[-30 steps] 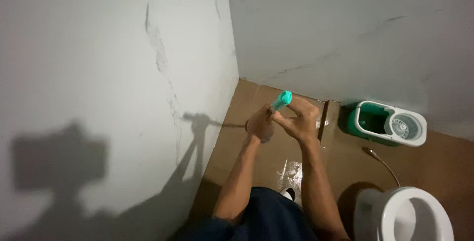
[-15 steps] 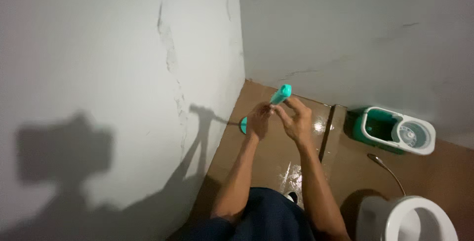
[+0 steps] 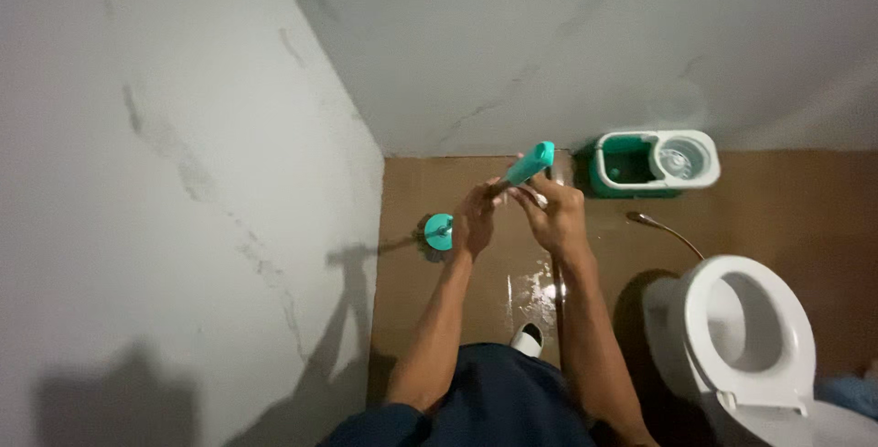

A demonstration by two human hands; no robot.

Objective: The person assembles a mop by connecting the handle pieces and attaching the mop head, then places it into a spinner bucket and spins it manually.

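Both my hands grip a mop pole with a teal handle end (image 3: 532,162) that points up toward me. My left hand (image 3: 476,215) is wrapped around the pole just below the teal grip. My right hand (image 3: 551,212) closes on the pole beside it, fingers over the grip's lower end. The pole runs down to a round teal disc base (image 3: 438,231) on the brown floor, close to the left wall. Most of the shaft is hidden behind my left hand.
A teal and white mop bucket (image 3: 655,161) with a spinner basket stands against the far wall. A white toilet bowl (image 3: 743,328) is at the lower right, with a spray hose (image 3: 663,227) lying near it. A wet patch (image 3: 533,291) shines on the floor.
My view has swung to the right, so the bucket and toilet now sit more centrally. Both hands stay on the pole, and the teal disc base has come into full view.
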